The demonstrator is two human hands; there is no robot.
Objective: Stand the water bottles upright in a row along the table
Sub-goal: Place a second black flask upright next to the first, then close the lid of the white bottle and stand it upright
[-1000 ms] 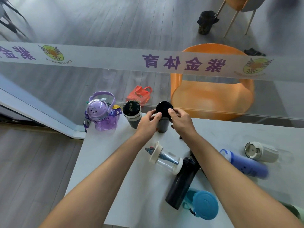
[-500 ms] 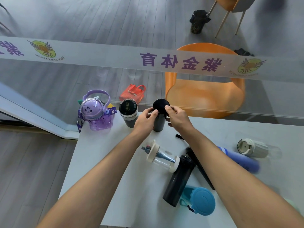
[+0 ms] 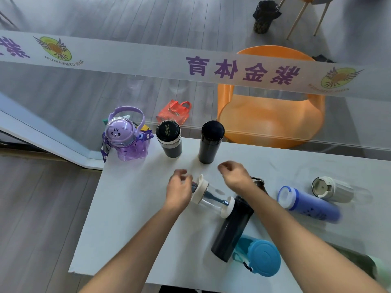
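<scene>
Head view: three bottles stand along the counter's [image 3: 131, 208] far edge, tall black flask [image 3: 210, 142] the rightmost. Left hand [image 3: 178, 190] and right hand [image 3: 234, 176] hover, grip loosely curled, nothing held. Clear bottle [image 3: 213, 198] lies beneath; if nudged, it could roll.

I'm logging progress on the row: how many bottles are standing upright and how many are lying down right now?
Standing: 3, purple cat bottle, black flask with lettered lid, tall black flask
Lying: 6, clear, black, teal, blue, white, green
Total: 9
</scene>
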